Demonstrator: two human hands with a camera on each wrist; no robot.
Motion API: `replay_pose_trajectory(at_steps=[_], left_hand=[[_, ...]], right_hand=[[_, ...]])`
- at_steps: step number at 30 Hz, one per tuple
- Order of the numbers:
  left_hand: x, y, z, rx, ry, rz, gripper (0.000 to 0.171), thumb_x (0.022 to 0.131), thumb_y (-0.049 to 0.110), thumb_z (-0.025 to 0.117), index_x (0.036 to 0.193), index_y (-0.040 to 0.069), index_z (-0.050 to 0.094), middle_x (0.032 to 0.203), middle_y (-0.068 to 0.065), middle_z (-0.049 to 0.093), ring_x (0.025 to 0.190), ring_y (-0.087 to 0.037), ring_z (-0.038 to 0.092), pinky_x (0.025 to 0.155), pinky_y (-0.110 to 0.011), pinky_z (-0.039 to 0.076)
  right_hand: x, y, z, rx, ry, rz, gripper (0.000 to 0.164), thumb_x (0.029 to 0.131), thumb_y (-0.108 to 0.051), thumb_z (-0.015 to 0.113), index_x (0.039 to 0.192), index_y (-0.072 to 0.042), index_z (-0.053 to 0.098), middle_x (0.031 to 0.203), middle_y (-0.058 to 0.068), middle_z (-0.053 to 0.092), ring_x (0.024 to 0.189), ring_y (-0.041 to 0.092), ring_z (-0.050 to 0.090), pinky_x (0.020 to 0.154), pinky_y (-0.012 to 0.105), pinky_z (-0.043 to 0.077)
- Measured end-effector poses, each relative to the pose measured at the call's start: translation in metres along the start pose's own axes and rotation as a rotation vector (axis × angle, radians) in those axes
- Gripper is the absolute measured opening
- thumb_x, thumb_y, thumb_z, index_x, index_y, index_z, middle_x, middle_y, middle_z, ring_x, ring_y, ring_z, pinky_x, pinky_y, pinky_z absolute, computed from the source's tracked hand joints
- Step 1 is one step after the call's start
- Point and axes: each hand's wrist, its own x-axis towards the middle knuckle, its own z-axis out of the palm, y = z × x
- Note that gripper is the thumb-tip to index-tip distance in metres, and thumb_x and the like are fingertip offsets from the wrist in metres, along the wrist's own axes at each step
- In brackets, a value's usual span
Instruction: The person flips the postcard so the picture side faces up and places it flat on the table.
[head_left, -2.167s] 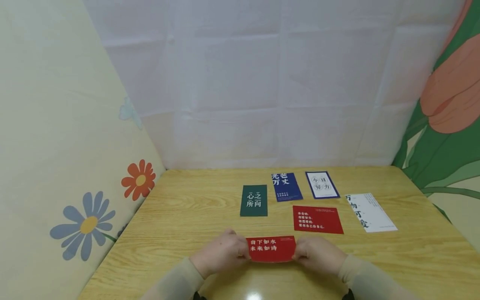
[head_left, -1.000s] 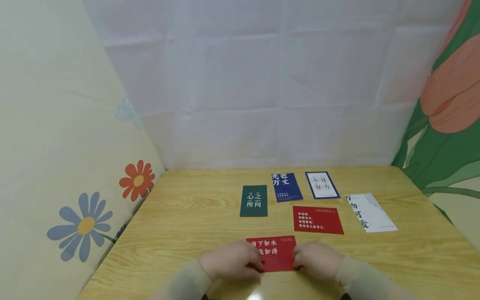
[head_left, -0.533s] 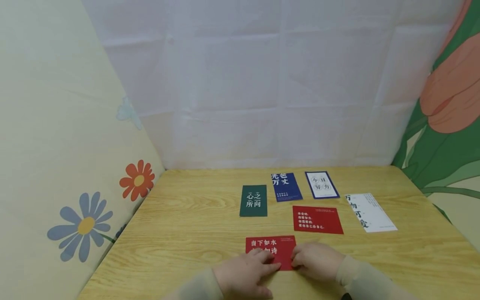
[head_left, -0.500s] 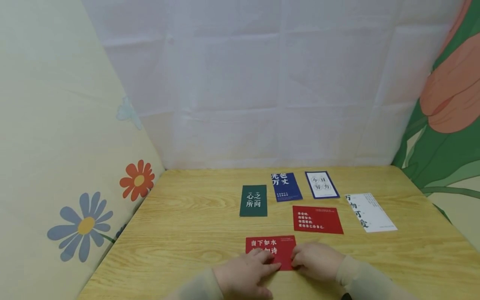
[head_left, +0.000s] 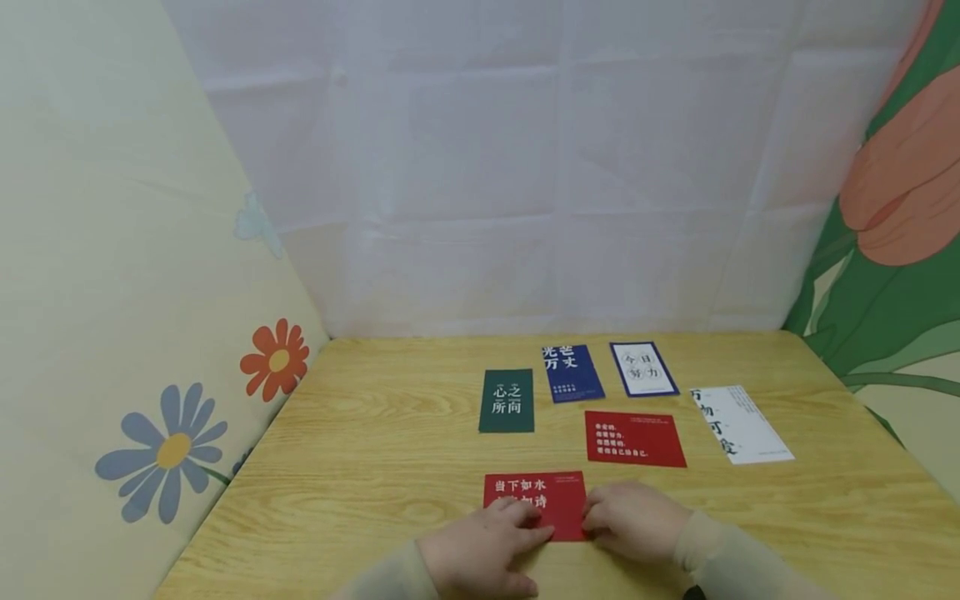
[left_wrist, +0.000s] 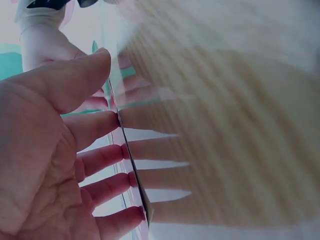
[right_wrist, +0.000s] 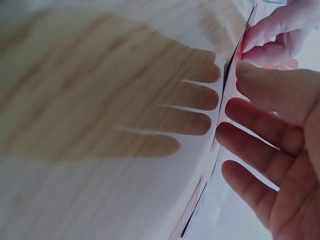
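A red card [head_left: 567,510] with white characters lies flat near the front of the table. My left hand [head_left: 483,546] rests on its lower left part with the fingers spread, covering some of the print. In the left wrist view, the fingertips [left_wrist: 131,179] of that hand press along the card's surface, seen almost edge-on, and the thumb stands apart. My right hand [head_left: 637,521] is at the card's right edge, its fingertips close to or touching that edge. The right wrist view shows the fingers of the right hand [right_wrist: 280,135] extended and apart.
Behind lie a second red card [head_left: 636,439], a green card [head_left: 507,421], a blue card [head_left: 577,382], a blue-bordered white card [head_left: 645,371] and a white card [head_left: 750,429]. The wooden table [head_left: 360,433] meets a white cloth backdrop [head_left: 465,167] and flowered side walls.
Both hands held the red card raised by its ends; it now lies flat. My left hand let go and spread over it. Since half a second ago, card and left hand have shifted slightly left.
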Motion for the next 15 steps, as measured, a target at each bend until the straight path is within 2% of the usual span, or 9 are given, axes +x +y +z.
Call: replay_pose_trajectory(at_steps=[8,15], left_hand=[[-0.013,-0.015,0.001,-0.013,0.054,-0.030,0.063,0.083,0.055,0.066,0.140,0.038,0.047,0.137,0.013,0.045,0.117,-0.010,0.041,0.090,-0.037,0.049],[-0.030,-0.032,-0.001,-0.024,0.086,-0.110,0.062,0.081,0.052,0.069,0.138,0.034,0.052,0.138,0.009,0.046,0.118,-0.013,0.042,0.089,-0.040,0.050]], right_hand=[[-0.003,0.005,-0.003,0.033,0.025,0.023,0.012,0.087,-0.020,0.071,0.099,-0.022,0.074,0.099,-0.012,0.064,0.091,0.005,0.061,0.083,0.028,0.051],[-0.007,0.010,-0.009,0.016,0.033,0.030,0.013,0.086,-0.019,0.070,0.098,-0.023,0.073,0.102,-0.009,0.065,0.093,0.008,0.062,0.084,0.031,0.051]])
